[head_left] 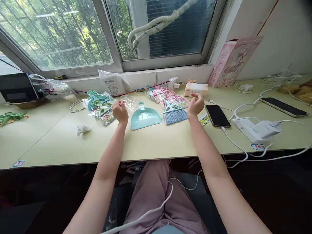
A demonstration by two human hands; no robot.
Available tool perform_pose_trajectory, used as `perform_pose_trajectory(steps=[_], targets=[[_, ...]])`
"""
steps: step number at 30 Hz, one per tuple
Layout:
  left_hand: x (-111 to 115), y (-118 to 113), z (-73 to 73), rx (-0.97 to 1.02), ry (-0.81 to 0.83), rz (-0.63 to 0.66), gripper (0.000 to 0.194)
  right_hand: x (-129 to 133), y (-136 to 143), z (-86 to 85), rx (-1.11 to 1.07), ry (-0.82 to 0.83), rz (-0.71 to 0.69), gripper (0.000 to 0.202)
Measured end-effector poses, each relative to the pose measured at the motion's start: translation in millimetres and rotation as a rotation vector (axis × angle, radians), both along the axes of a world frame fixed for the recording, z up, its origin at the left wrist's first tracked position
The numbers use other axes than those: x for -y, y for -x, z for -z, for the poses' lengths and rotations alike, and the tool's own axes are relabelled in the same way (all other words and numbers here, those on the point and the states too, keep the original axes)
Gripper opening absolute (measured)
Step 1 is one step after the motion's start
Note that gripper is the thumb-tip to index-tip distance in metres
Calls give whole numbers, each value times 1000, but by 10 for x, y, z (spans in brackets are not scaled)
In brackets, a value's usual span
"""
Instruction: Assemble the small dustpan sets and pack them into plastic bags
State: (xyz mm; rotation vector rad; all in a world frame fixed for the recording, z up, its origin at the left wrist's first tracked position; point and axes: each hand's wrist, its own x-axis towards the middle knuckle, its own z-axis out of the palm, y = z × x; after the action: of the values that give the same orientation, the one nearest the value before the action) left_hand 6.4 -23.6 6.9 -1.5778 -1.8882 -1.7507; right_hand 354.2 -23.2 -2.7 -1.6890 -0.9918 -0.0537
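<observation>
At twelve o'clock on the worktop (pixel 156 144) lies the dustpan (pixel 146 117), the brush (pixel 175 115) at its three o'clock. The left hand (pixel 120 111) curls, contents hidden; the right hand (pixel 196 104) half-curls, nothing visible inside. Holding by handles would be steadiest.

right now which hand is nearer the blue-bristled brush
Right. The right hand is just right of the brush; the left hand is farther left, past the dustpan.

A daylit window (pixel 113 35) (greenery (pixel 73 39) outside) rises behind the pale yellow desk (pixel 156 144).
</observation>
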Motion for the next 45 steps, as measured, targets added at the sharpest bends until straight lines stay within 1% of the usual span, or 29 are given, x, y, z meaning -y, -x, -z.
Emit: perform_pose_trajectory(steps=[3,6,8,10,13,15,17,21,24,26,29,32,34,35,36,39,40,41,43,45], targets=[[-40,65,-1,57,15,-54,30,-100,-107,78,5,3,44,52],[-68,94,14,81,33,-59,30,-157,-115,142,46,35,-7,48],[-80,96,36,68,64,-46,30,-159,-70,160,68,103,-62,43],[-87,84,69,-7,119,-12,28,-142,-6,163,90,191,-104,38],[-80,35,126,-241,197,93,25,-106,68,164,140,301,-157,37],[-64,-10,151,-399,205,158,22,-89,87,178,180,351,-183,37],[-48,-47,158,-485,201,182,21,-82,90,203,221,409,-227,35],[-52,-56,162,-496,268,161,22,-87,97,249,304,520,-322,25],[-78,-25,195,-506,361,145,18,-88,117,238,332,587,-318,22],[-83,-12,219,-515,405,146,20,-80,130,216,340,622,-326,19],[-58,-24,218,-516,411,172,24,-57,138,204,369,633,-360,20],[-33,-65,175,-427,351,180,22,-51,122,221,380,620,-372,19],[-47,-88,139,-273,285,191,20,-66,96,227,303,566,-396,18],[-65,-93,124,-175,249,213,20,-78,84,220,230,515,-444,19],[-90,-95,112,-73,212,245,20,-89,75,204,141,445,-521,21],[-169,-101,98,204,107,370,27,-89,109,104,-111,158,-816,29],[-186,-114,101,277,88,413,30,-68,149,61,-159,63,-883,32],[-195,-139,106,345,83,461,34,-36,204,20,-181,-16,-916,34],[-176,-231,124,477,126,591,42,62,354,-40,-151,-115,-906,35],[-112,-377,152,587,229,769,48,181,528,-50,-48,-135,-823,32]])
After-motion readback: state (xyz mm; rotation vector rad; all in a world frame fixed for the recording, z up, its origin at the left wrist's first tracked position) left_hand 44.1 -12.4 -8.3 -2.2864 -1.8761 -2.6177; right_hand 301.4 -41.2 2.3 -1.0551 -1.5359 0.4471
